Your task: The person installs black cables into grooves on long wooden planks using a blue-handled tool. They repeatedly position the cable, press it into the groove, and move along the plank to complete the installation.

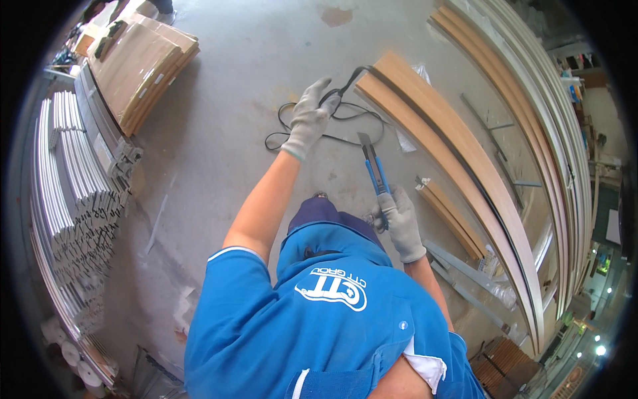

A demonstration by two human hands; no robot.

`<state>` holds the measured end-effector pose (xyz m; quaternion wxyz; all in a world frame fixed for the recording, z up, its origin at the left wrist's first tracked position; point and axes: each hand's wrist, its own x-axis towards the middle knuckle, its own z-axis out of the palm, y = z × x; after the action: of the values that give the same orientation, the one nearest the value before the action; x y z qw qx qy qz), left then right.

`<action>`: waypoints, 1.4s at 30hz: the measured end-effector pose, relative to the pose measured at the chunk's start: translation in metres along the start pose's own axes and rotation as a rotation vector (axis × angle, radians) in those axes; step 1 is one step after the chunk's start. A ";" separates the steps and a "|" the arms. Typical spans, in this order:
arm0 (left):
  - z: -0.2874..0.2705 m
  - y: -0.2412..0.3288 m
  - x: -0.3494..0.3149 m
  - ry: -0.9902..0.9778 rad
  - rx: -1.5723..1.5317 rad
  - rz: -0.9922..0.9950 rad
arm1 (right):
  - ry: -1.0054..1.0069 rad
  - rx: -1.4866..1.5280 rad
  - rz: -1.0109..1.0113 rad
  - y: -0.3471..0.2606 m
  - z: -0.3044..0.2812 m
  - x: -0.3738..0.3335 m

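Left fingers (321, 86) clamped on black strap (351, 78), right fingers (398, 203) around blue knife (376, 173), wide floor (226, 100) beside board (435, 100) edges

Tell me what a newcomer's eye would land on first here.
Probably the blue utility knife near the center, blade out, in the gloved right hand. Next comes the black strap, running from the gloved left hand toward the long wood-toned boards on the right, with loose loops on the floor. At the far left, stacked silvery strips also stand out.
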<state>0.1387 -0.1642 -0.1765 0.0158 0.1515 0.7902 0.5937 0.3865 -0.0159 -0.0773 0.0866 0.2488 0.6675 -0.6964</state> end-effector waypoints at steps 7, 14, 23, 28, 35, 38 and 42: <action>0.001 -0.018 0.021 -0.495 -0.317 -0.329 | 0.281 -0.871 -0.561 0.007 0.012 0.059; -0.049 0.028 -0.009 -0.360 -0.290 -0.371 | 0.334 -0.961 -0.835 0.000 0.022 0.106; -0.059 0.095 -0.015 -0.235 -0.272 -0.193 | 0.295 -1.090 -0.709 0.048 -0.005 0.161; -0.150 0.132 0.004 -0.070 -0.772 -0.067 | 0.050 -1.623 0.244 0.133 -0.100 0.096; -0.142 0.149 0.025 -0.129 -0.934 0.025 | 0.077 -0.995 -0.371 0.058 -0.049 0.073; -0.138 0.165 0.035 -0.242 -1.031 0.100 | 0.071 -0.439 -0.400 0.001 0.009 0.059; -0.129 0.193 0.039 -0.283 -1.122 0.113 | 0.049 -0.046 -0.514 -0.070 0.058 0.061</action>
<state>0.1181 -0.2263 0.0493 0.1675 0.2398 0.3354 0.8955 0.2888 -0.0524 -0.0440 -0.1036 0.0857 0.7262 -0.6742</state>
